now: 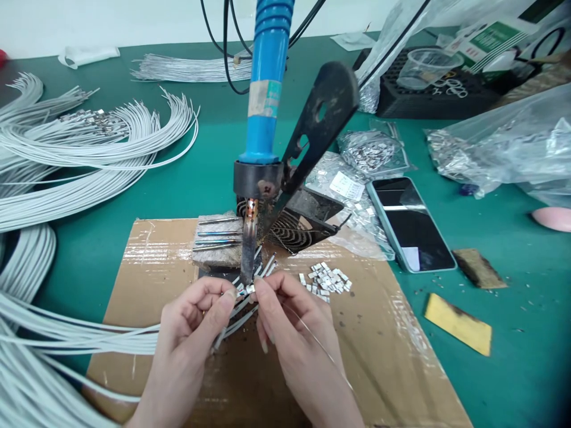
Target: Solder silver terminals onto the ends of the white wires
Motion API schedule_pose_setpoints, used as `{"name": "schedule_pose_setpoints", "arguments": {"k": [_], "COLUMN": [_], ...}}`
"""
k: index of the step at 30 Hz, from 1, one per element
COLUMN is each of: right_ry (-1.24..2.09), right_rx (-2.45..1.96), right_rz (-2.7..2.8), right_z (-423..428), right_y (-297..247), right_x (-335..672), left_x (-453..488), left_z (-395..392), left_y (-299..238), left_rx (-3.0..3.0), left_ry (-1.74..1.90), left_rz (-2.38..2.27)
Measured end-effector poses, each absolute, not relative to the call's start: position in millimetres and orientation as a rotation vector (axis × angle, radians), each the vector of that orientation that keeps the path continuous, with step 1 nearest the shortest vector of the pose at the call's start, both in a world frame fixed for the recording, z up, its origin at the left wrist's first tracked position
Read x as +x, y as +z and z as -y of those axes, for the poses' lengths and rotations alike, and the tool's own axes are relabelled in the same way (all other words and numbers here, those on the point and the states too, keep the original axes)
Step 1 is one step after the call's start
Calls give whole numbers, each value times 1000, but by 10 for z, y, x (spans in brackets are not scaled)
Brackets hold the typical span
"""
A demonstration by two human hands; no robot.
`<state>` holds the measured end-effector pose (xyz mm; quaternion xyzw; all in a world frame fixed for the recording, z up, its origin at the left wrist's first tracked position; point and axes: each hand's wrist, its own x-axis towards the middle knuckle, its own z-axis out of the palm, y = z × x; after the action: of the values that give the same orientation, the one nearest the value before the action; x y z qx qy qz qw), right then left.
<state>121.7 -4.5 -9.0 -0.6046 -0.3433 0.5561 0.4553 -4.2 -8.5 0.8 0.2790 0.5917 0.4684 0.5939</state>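
Note:
A blue soldering iron (264,101) hangs tip-down in a black clamp bracket (319,119). Just under its tip, a small silvery metal tab (250,289) sits between my fingertips. My left hand (191,327) is closed in a pinch on a white cable, whose end lies by the tab; the fingers hide most of it. Thin solder wire (319,345) trails across my right hand (298,333), which pinches close to the tab's right side. Whether the right fingertips also hold the tab cannot be made out. White cable ends (241,324) lie behind and below the fingers.
Cardboard (379,356) covers the green table. Loose metal tabs (328,280) lie right of the iron, a small fan (294,229) behind it. A phone (413,226), yellow sponge (459,324) and bags of parts (370,151) are at right; cable bundles (80,190) at left.

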Motion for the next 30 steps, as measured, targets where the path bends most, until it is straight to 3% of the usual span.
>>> {"name": "schedule_pose_setpoints", "arguments": {"k": [30], "right_ry": [1253], "right_rx": [-1466], "right_rz": [997], "right_z": [62], "right_y": [-150], "right_x": [1223], "left_x": [-31], "left_z": [72], "left_y": [21], "left_rx": [651], "left_ry": [1098], "left_rz": [-1378]}}
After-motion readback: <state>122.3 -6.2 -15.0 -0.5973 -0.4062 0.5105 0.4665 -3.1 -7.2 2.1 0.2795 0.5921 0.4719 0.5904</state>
